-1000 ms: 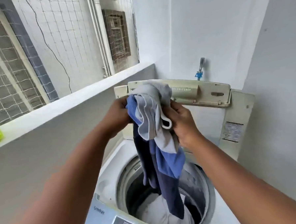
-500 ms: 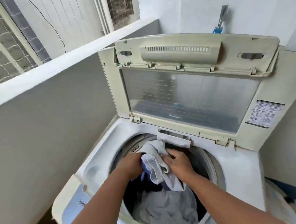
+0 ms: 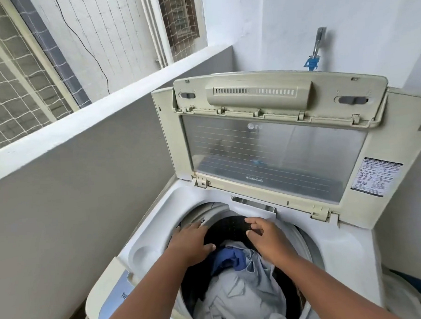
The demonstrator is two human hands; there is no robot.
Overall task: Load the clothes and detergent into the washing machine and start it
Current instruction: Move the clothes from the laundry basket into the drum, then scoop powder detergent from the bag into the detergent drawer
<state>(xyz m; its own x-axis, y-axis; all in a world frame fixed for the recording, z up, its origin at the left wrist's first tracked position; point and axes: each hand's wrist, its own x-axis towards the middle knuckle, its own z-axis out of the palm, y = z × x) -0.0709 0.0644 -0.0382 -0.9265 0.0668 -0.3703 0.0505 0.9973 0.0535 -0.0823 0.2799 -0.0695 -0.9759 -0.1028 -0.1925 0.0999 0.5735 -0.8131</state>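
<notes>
You've let go since a moment ago: left hand [image 3: 192, 243] and right hand [image 3: 267, 239] are open and empty, clothes [image 3: 238, 289] now down in the drum [image 3: 223, 228] at 6 o'clock.

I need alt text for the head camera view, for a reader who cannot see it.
Two bare hands, left hand and right hand, hover open over the drum of a top-loading washing machine, holding nothing. Grey and blue clothes lie inside. The lid stands raised against a white wall.

Clothes [image 3: 238, 292] in drum [image 3: 223, 228]; lid [image 3: 272, 141] upright behind; tap [image 3: 315, 52] seemingly behind.
</notes>
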